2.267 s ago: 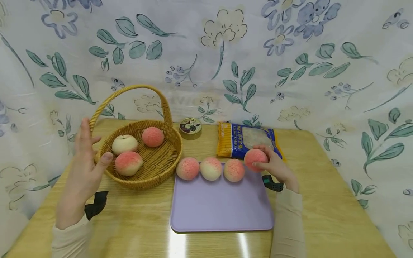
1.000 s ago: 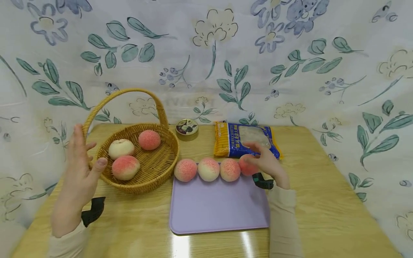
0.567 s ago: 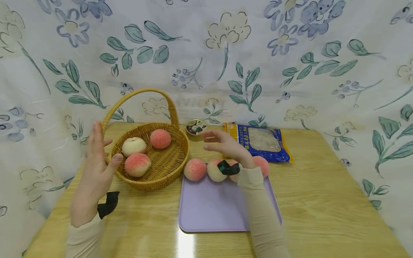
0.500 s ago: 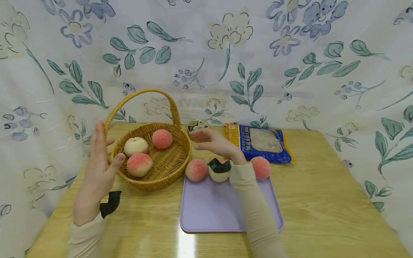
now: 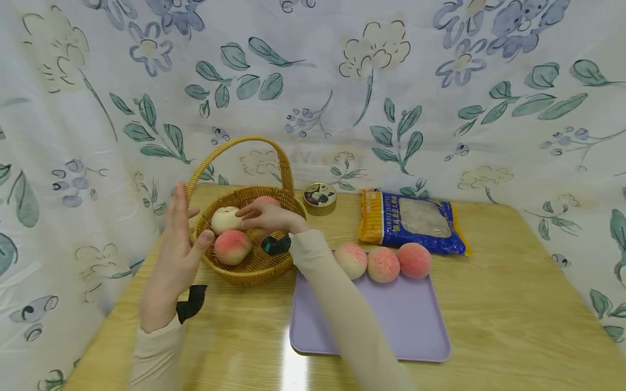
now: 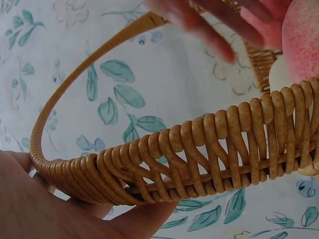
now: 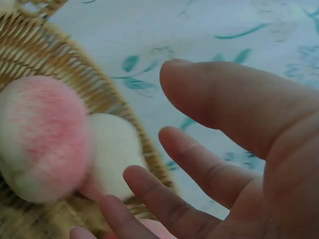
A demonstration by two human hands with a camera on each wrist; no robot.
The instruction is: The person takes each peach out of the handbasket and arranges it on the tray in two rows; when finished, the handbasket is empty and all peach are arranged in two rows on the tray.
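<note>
My right hand (image 5: pixel 271 217) hovers over the wicker basket (image 5: pixel 254 278) with fingers spread, nearest to a cream peach (image 5: pixel 225 220); the right wrist view shows nothing between its thumb and fingers (image 7: pixel 194 154). In front of that peach lies a pink-and-cream one (image 5: pixel 232 247). A third peach (image 5: pixel 266 201) is partly hidden behind my right hand. My left hand (image 5: pixel 171 266) stays at the basket's left side, fingers straight; its thumb (image 6: pixel 149 219) lies along the outer wall near the handle base. Along the lilac tray's (image 5: pixel 406 331) back edge sit several peaches, including a pink one (image 5: pixel 414 260) at the right end.
A blue-and-yellow pasta bag (image 5: pixel 413 221) lies behind the tray. Between bag and basket stands a small round tin (image 5: pixel 320 199). The basket's tall handle (image 5: pixel 244 142) arches over its back. My right forearm crosses the tray, covering the row's left end.
My right hand set the pink peach at the right end of the row, let go and travelled left to the basket. My left hand kept its place there. The head view turned slightly right-to-left.
</note>
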